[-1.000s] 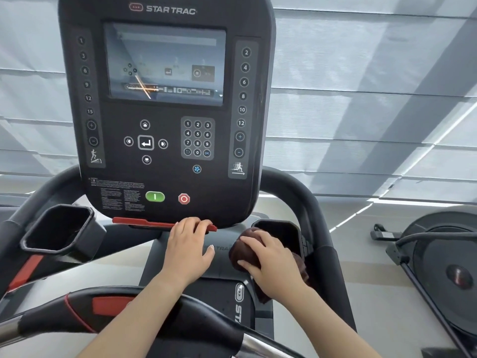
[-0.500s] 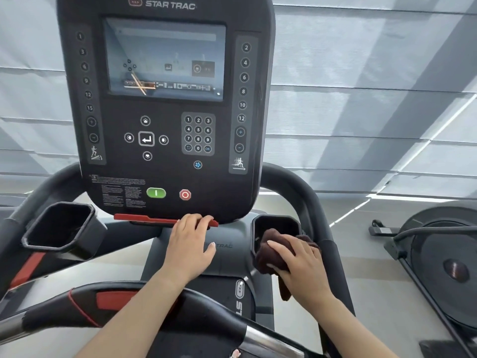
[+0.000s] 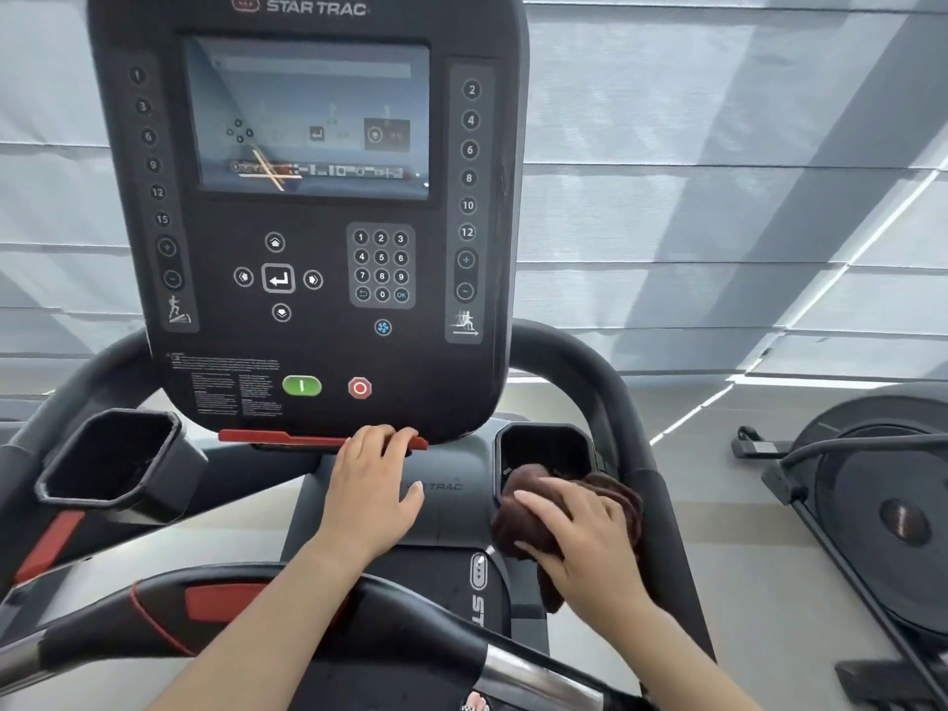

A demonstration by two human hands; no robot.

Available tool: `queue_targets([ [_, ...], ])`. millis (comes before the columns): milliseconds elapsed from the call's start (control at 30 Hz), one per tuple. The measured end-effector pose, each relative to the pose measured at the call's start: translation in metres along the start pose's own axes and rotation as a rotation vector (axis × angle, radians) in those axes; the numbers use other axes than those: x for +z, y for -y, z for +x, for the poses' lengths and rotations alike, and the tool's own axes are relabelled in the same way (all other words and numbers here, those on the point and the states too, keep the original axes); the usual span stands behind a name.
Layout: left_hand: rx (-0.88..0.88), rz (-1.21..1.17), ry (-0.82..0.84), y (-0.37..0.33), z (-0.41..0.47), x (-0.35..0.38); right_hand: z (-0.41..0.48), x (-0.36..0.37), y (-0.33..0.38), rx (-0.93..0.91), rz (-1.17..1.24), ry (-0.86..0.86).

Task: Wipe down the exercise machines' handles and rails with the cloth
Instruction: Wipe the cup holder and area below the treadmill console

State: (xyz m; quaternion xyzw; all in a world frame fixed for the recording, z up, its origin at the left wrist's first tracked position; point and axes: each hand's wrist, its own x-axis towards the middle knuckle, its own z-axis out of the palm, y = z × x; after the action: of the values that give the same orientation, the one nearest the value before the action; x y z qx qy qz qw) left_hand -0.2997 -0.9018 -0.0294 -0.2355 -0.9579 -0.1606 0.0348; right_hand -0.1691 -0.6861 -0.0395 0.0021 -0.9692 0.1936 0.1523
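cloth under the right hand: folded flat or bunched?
Bunched. The dark brown cloth sits in a crumpled wad under the right hand, by the right cup holder, one end hanging below.

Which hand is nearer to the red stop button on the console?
Left. The left hand rests just below the red stop button, fingertips on the red bar. The right hand is lower and further right, pressing the cloth.

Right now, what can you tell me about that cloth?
The cloth is dark brown, soft and plush like terry, bunched into a wad rather than spread flat. The right hand presses on top of it with fingers spread, and a loose tail hangs down below the hand. It sits at the front rim of the right cup holder, beside the side rail. The left hand is apart from it.
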Motion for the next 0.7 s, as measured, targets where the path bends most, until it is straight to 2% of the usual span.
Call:
queue_targets([
  [67,-0.002,0.002,-0.006,0.0,0.001,0.0,0.001,0.018,0.01,-0.052,-0.13,0.064],
  [167,0.005,0.002,-0.006,-0.001,0.001,0.0,0.01,0.027,0.013,-0.039,-0.187,0.053],
  [367,0.016,-0.01,0.012,0.001,-0.001,-0.002,-0.004,0.011,-0.029,-0.203,-0.259,0.114],
  [600,-0.004,0.002,-0.002,-0.001,0.0,0.0,0.01,0.025,-0.005,-0.148,-0.219,0.037],
  [700,0.002,0.0,-0.001,-0.001,0.0,0.0,0.007,0.021,-0.015,-0.141,-0.207,0.033],
])
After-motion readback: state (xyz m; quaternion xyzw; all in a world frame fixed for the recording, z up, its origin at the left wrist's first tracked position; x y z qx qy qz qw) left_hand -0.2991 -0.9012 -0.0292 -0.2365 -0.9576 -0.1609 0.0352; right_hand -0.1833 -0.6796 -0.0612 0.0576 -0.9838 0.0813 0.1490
